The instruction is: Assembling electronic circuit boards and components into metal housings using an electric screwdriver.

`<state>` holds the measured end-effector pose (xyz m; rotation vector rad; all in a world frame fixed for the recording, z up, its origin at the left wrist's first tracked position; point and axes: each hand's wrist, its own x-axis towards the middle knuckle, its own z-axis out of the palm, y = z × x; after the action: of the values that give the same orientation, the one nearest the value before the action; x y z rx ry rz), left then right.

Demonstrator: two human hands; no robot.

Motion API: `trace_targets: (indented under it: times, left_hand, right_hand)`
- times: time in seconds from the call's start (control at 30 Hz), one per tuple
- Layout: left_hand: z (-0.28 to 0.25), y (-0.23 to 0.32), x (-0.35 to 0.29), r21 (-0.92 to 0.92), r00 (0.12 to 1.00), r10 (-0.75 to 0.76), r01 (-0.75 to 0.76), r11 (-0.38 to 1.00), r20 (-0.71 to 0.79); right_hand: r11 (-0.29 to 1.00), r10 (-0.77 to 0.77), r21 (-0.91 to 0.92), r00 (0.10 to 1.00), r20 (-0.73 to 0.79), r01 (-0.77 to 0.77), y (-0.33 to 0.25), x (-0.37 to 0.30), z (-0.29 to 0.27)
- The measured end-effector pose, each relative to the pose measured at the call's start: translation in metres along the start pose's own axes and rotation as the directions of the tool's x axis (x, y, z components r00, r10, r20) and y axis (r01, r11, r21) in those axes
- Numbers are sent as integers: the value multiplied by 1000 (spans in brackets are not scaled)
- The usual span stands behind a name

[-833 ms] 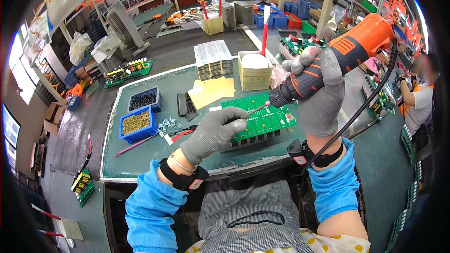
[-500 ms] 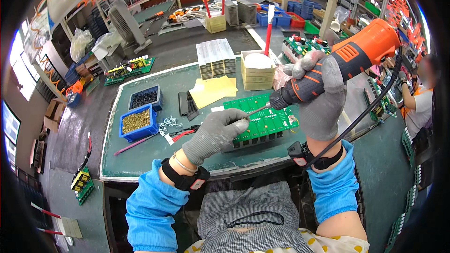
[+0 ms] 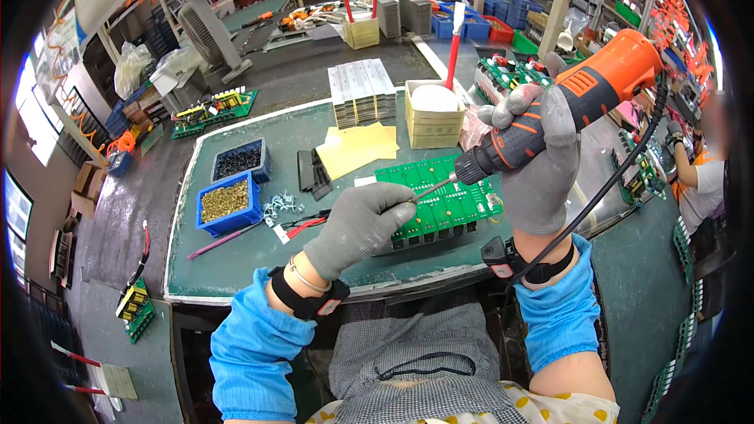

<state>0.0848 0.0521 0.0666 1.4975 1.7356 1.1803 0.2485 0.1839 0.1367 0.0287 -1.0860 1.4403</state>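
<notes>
My right hand (image 3: pixel 538 188), in a grey glove, is wrapped round an orange and black electric screwdriver (image 3: pixel 624 67). Its long thin bit (image 3: pixel 436 187) slants down to the left over a green circuit board (image 3: pixel 452 216). At the bit's tip, the gloved thumb and forefinger of my left hand (image 3: pixel 357 224) pinch together. Whatever lies between those fingertips is hidden. The board rests on the bench with dark parts beneath it, and my left hand covers its left side. Loose silver screws (image 3: pixel 280 206) and red and black wires (image 3: pixel 305 226) lie left of that hand.
A blue bin (image 3: pixel 236 224) of brass-coloured fasteners and a bin (image 3: pixel 263 169) of black parts stand left. Behind the board are yellow paper (image 3: pixel 357 153), stacked metal plates (image 3: pixel 361 94) and a box (image 3: pixel 434 129) with a red-handled brush. The screwdriver's black cable (image 3: pixel 601 200) crosses my right wrist.
The screwdriver's back end has swung slightly left. Both hands keep nearly the same place and grip, with the bit still at my left fingertips.
</notes>
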Motion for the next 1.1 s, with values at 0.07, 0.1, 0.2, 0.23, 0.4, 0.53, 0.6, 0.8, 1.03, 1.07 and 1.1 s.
trace_targets:
  times: [0.07, 0.1, 0.2, 0.23, 0.4, 0.53, 0.6, 0.8, 1.03, 1.07, 1.1]
  left_hand:
    - [2, 2, -2, 51, 996, 75, -72, 996, -56]
    - [2, 3, -3, 113, 987, 126, -115, 987, -95]
    - [4, 7, -4, 159, 972, 174, -149, 976, -159]
    - [4, 7, -5, 143, 968, 169, -143, 979, -185]
    - [-21, -8, -10, 197, 972, 31, 15, 980, -231]
    - [-100, -43, -16, 369, 881, 35, 162, 915, -472]
    - [-137, -62, -26, 423, 807, 8, 302, 854, -591]
    - [-156, -72, -39, 603, 774, -72, 545, 583, -630]
    - [-51, -5, -32, 575, 985, 69, 36, 817, -160]
    - [-37, -1, -26, 637, 993, 78, -3, 771, -90]
    - [-27, 1, -21, 693, 996, 83, -47, 719, -18]
  right_hand:
    - [998, 16, 56, 999, -45, -13, 1, 2, 1]
    - [998, 20, 57, 995, -98, -15, 0, 2, 2]
    - [997, 35, 73, 988, -153, -24, 1, 2, 6]
    - [995, 44, 92, 987, -156, -30, 1, 2, 7]
    - [996, -18, 84, 992, -124, 28, 12, -3, 13]
    - [986, -72, -155, 996, -49, 64, 24, 4, 12]
    - [983, -119, -143, 993, -20, 115, 31, 3, 13]
    - [959, -97, -267, 995, -11, 91, 49, 6, 14]
    - [968, -69, -240, 998, -7, 66, 55, 7, 14]
    - [972, -73, -224, 997, -18, 67, 55, 7, 16]
    - [975, -79, -209, 996, -35, 70, 55, 7, 17]
